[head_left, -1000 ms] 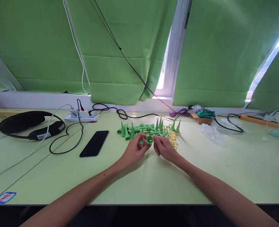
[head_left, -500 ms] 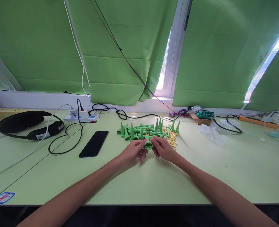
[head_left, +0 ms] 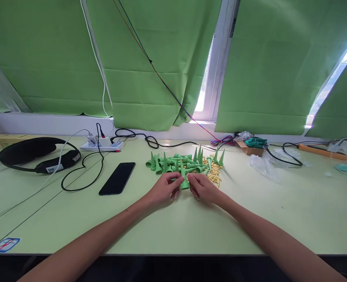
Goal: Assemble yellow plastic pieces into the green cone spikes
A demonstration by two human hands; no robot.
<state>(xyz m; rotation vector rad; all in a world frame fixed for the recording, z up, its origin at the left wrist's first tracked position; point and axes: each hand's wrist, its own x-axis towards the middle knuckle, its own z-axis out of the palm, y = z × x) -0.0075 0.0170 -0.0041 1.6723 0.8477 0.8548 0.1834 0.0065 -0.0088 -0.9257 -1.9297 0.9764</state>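
A green hollow plastic cone (head_left: 184,183) stands upright between my two hands, wide end down and tip up, just above or on the table. My left hand (head_left: 168,187) has thumb and forefinger closed at the cone's left side. On the other side, my right hand (head_left: 203,187) is closed in a pinch close to the cone; whatever is in its fingertips is too small to make out. Behind the hands lies a heap of similar green cones (head_left: 173,160), some standing, others on their sides. Small yellow pointed pieces (head_left: 215,172) are scattered at the heap's right.
A black phone (head_left: 117,178) lies left of my hands. Farther left are a black headband-like device (head_left: 40,156), a power strip (head_left: 101,146) and loose cables. A small cardboard box (head_left: 251,149), clear plastic bags (head_left: 261,166) and an orange strip-shaped object (head_left: 323,151) sit at the right.
The green cone has turned from its open end facing me to upright with the open end down. My right fingers have shifted slightly beside it.
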